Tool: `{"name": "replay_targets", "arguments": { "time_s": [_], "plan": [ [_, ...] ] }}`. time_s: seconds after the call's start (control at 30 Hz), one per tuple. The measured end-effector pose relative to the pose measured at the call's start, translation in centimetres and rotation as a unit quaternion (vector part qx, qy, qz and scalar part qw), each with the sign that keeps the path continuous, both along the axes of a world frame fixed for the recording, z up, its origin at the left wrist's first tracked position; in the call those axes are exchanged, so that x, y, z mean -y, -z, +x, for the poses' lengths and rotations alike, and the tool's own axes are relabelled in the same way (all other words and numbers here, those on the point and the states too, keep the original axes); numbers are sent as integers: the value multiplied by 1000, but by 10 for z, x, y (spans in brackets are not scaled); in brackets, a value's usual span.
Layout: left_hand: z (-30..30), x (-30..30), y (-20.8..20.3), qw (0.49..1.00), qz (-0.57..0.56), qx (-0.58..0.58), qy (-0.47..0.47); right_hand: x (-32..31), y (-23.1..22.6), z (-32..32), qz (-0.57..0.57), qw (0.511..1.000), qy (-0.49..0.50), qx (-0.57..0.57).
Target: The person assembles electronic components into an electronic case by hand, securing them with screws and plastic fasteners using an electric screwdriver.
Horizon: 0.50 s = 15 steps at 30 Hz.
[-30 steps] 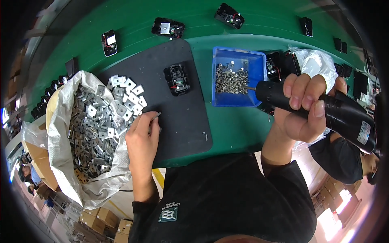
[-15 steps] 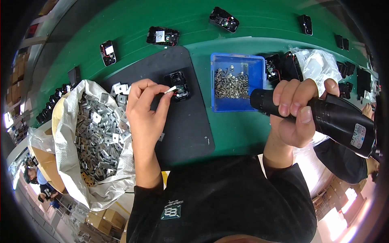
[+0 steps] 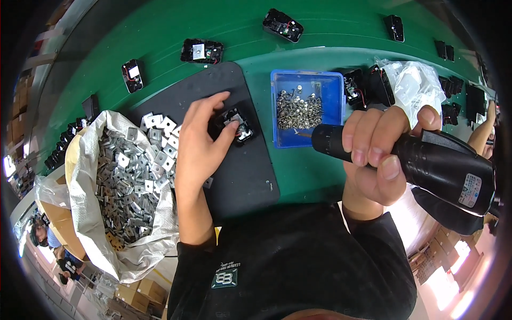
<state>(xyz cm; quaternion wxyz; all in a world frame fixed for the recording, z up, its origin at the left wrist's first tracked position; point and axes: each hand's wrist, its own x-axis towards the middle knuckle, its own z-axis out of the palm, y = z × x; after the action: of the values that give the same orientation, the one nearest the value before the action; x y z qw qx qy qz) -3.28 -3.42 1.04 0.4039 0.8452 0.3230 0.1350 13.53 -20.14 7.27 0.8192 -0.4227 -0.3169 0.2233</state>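
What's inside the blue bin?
A heap of small metal screws; the right side of the blue bin shows bare. Whatever lies under the heap's top layer is covered.

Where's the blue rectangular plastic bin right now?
In the head view, just right of centre: the blue bin sits on the green bench between the flat black mat and the right hand's black power screwdriver.

One power screwdriver (image 3: 434,168), one blue bin (image 3: 332,98), one white sack (image 3: 85,200) and one black mat (image 3: 240,173) are seen; over ten black housings (image 3: 244,132) are shown; metal plates (image 3: 123,160) and screws (image 3: 300,111) cannot be counted.
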Motion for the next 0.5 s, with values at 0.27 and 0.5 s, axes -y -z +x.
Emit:
{"name": "replay_targets", "arguments": {
  "time_s": [0.27, 0.5],
  "plan": [
    [5, 36, -20, 952, 195, 160, 175, 1, -12, 7, 70, 984, -155, 52],
    [3, 48, 7, 936, 190, 254, 150, -3, -16, -1, 81, 980, -177, 50]
  ]
}}
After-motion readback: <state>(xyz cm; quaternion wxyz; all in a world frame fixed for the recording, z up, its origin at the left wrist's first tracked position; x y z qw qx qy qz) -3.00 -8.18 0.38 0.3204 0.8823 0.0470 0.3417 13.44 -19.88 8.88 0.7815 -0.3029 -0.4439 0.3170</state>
